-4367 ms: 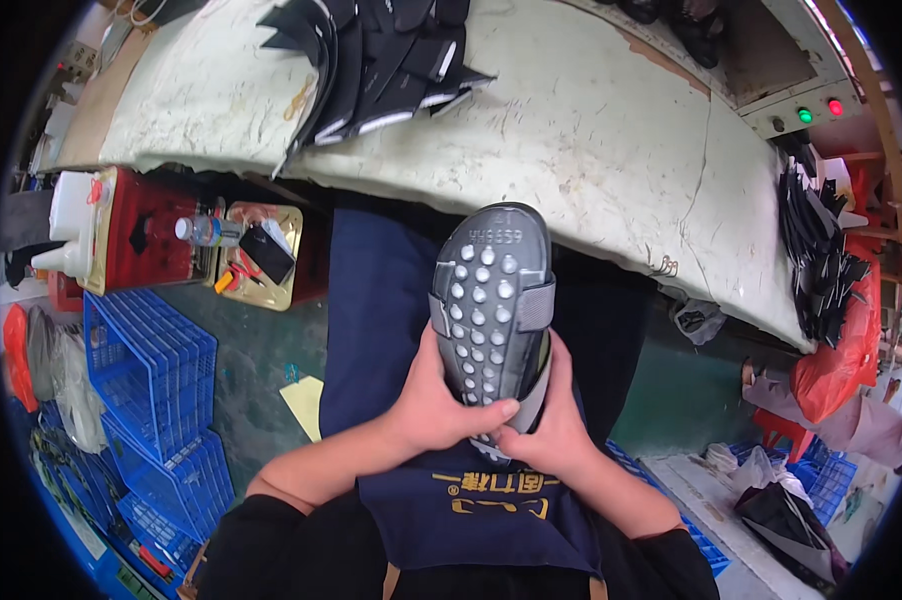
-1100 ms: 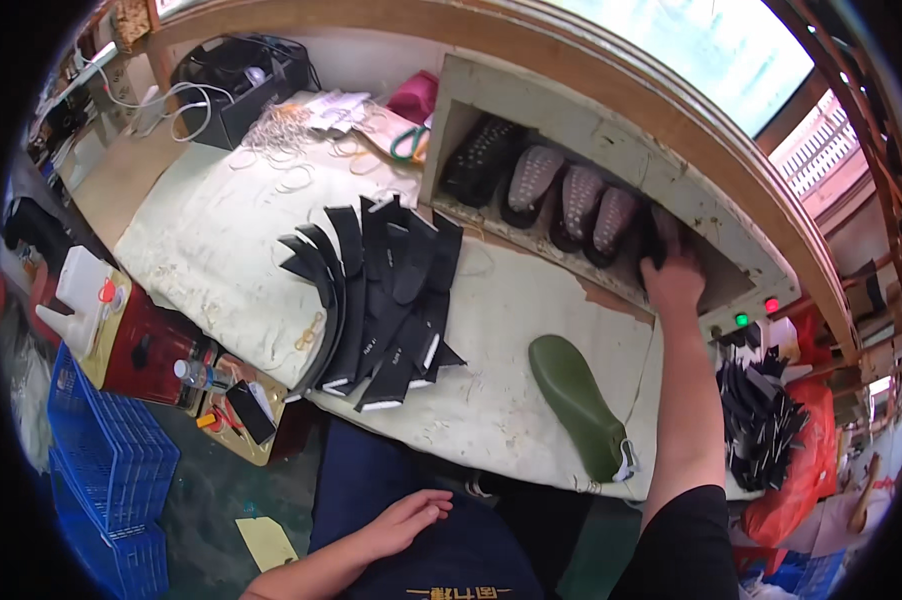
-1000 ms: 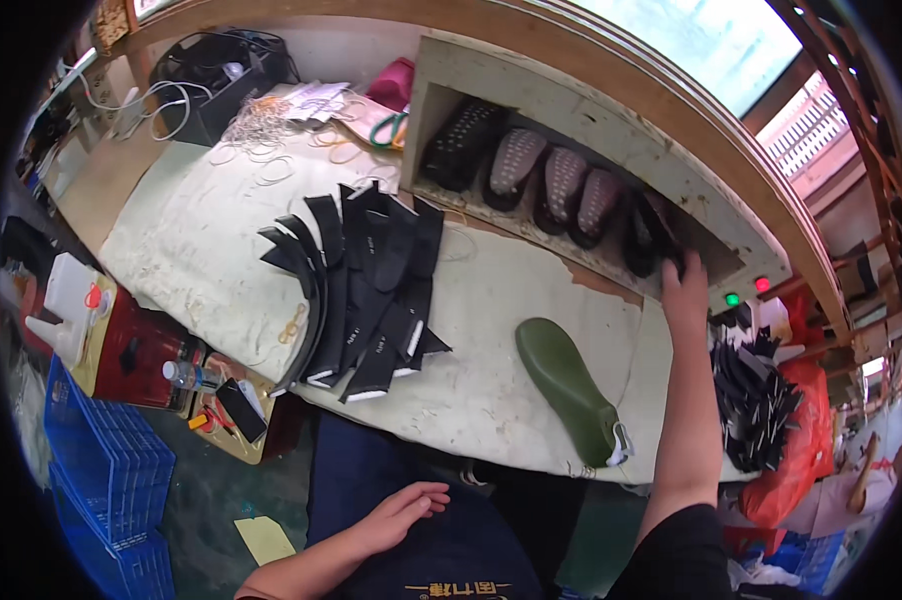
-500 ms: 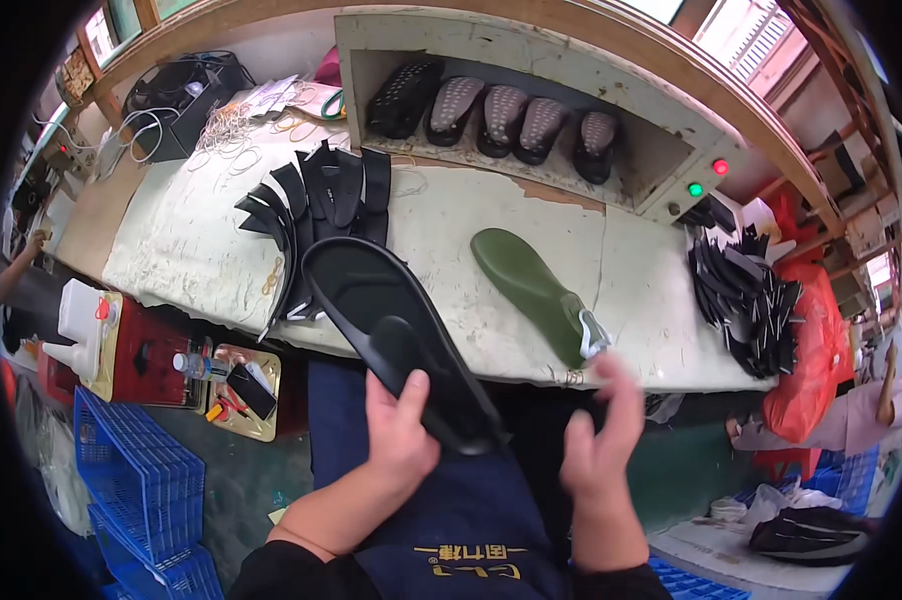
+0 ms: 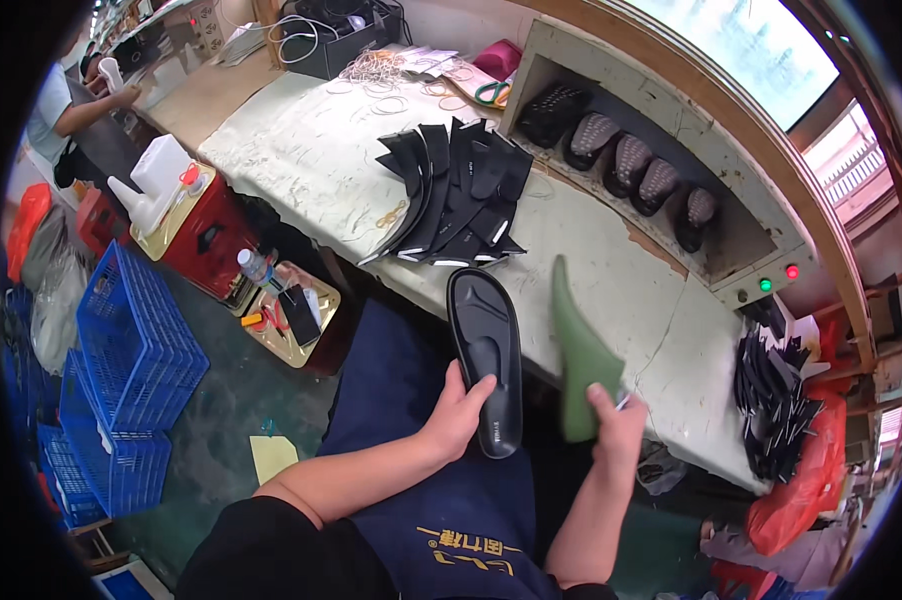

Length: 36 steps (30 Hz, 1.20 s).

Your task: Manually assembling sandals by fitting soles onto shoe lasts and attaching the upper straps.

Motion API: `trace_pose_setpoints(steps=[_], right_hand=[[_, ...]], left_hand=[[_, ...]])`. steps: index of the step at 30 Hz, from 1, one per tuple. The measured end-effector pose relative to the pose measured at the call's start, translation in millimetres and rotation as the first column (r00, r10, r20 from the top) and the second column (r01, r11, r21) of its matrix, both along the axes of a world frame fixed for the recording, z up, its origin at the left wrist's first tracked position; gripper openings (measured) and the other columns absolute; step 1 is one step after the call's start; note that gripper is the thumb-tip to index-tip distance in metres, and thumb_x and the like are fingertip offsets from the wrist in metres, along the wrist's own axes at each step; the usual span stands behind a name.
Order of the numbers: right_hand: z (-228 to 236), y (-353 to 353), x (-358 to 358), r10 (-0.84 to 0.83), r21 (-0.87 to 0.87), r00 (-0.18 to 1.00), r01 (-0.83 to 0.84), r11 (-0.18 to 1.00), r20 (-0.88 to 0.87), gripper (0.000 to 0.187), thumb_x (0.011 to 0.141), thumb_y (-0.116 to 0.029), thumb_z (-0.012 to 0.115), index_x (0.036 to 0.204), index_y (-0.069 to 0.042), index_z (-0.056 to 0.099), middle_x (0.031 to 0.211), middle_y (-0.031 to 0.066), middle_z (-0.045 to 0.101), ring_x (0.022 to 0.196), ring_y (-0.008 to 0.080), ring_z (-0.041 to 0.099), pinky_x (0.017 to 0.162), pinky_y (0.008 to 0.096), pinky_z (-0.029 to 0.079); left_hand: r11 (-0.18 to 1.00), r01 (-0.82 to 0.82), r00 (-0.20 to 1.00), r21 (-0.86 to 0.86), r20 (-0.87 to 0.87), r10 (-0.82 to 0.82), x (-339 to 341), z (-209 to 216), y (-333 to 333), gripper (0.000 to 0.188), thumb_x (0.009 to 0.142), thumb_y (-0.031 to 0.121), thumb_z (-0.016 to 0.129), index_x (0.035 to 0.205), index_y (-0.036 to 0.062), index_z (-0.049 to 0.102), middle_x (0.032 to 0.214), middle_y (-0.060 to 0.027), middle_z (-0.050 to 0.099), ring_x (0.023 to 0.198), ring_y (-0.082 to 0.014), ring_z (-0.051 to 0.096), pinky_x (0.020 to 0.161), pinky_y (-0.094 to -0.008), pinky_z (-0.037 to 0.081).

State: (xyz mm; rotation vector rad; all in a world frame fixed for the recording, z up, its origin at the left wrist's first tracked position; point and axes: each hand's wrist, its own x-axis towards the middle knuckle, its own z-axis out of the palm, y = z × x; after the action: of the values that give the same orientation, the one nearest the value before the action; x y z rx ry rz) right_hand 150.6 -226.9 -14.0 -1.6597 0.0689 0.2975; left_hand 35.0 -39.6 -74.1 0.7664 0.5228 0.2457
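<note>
A black shoe sole stands nearly upright in front of the table edge, its hollowed upper face toward me. My left hand grips its left edge near the lower half, thumb on the inner face. To the right, my right hand holds a green foot-shaped last by its lower end, with the narrow end pointing up. A small pale piece shows by the fingers, too little of it to name. On the table beyond the sole lies a fanned pile of black strap pieces.
An open-fronted heater box with lights holds several dark perforated uppers. More black strips hang at the table's right end beside a red bag. At left are blue crates, a red can and a tray with a bottle.
My right hand has taken hold of the green last and lifted it off the table. The sole has turned more upright in my left hand. The view has swung left.
</note>
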Motion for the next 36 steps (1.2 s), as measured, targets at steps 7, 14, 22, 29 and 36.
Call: trace_pose_setpoints(steps=[7, 14, 22, 29, 36], right_hand=[[12.5, 45.0, -97.3, 0.397, -0.551, 0.681, 0.011, 0.835, 0.616, 0.037, 0.069, -0.01, 0.09, 0.1, 0.0, 0.072, 0.083, 0.0117, 0.071, 0.075, 0.0253, 0.069, 0.072, 0.0325, 0.056], [10.6, 3.5, -124.1, 0.464, -0.377, 0.634, -0.278, 0.883, 0.618, 0.029, 0.07, -0.011, 0.09, 0.092, -0.005, 0.073, 0.085, 0.0088, 0.069, 0.07, 0.0232, 0.065, 0.061, 0.0297, 0.052], [2.9, -21.3, -142.2, 0.394, 0.075, 0.859, -0.44, 0.895, 0.327, 0.023, 0.073, 0.0, 0.082, 0.09, -0.003, 0.068, 0.069, 0.0062, 0.063, 0.062, 0.0162, 0.06, 0.056, 0.0259, 0.046], [19.0, -22.6, -148.8, 0.476, -0.254, 0.87, -0.435, 0.864, 0.13, 0.024, 0.08, 0.007, 0.068, 0.103, 0.002, 0.065, 0.075, 0.0108, 0.064, 0.069, 0.0162, 0.063, 0.063, 0.0267, 0.049], [4.5, -30.5, -132.0, 0.381, -0.322, 0.89, -0.294, 0.9, 0.251, 0.021, 0.077, -0.008, 0.073, 0.097, -0.003, 0.069, 0.079, 0.0083, 0.067, 0.071, 0.0252, 0.068, 0.071, 0.0369, 0.053]], left_hand=[[0.948, 0.033, 0.998, -0.317, 0.058, -0.016, -3.6, -0.4, -3.3, 0.054, 0.104, 0.042, 0.052, 0.145, 0.0089, 0.04, 0.137, -0.0113, 0.054, 0.125, -0.0251, 0.054, 0.108, -0.0411, 0.045], [0.81, 0.363, 0.882, -0.461, 0.45, -0.139, -24.1, -3.1, 7.2, 0.076, 0.096, 0.071, 0.045, 0.142, 0.0108, 0.05, 0.139, -0.0151, 0.058, 0.129, -0.036, 0.054, 0.104, -0.0532, 0.049], [0.75, 0.4, 0.907, -0.527, 0.347, -0.239, -16.5, 15.5, 14.1, 0.08, 0.092, 0.076, 0.044, 0.137, 0.0112, 0.056, 0.128, -0.0127, 0.065, 0.12, -0.0386, 0.061, 0.098, -0.0512, 0.053], [0.807, 0.178, 0.98, -0.564, 0.176, -0.094, -21.5, -3.8, 26.3, 0.078, 0.095, 0.074, 0.037, 0.132, 0.0093, 0.059, 0.122, -0.0137, 0.067, 0.11, -0.0356, 0.065, 0.095, -0.0477, 0.054], [0.8, 0.267, 0.956, -0.537, 0.041, -0.291, -41.8, 18.4, 31.0, 0.087, 0.087, 0.082, 0.034, 0.127, 0.0108, 0.061, 0.112, -0.0115, 0.068, 0.103, -0.034, 0.067, 0.091, -0.0485, 0.055]])
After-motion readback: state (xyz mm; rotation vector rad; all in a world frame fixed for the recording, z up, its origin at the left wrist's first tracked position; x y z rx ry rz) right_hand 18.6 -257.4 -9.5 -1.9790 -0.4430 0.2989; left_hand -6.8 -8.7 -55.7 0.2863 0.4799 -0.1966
